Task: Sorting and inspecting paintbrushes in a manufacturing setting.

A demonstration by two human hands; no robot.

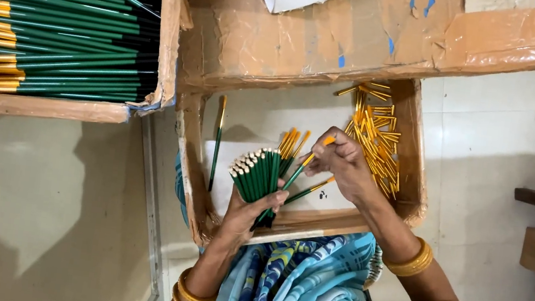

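My big cardboard box of stacked green sticks with gold ends sits at the upper left, well apart from my hands. Below it, the shallow cardboard tray rests against my lap. My left arm reaches up from below; my left hand is wrapped tight around a bundle of green sticks, tips fanned upward. My right hand, wrist bent inward, pinches one gold-tipped green stick just beside the loose gold metal caps.
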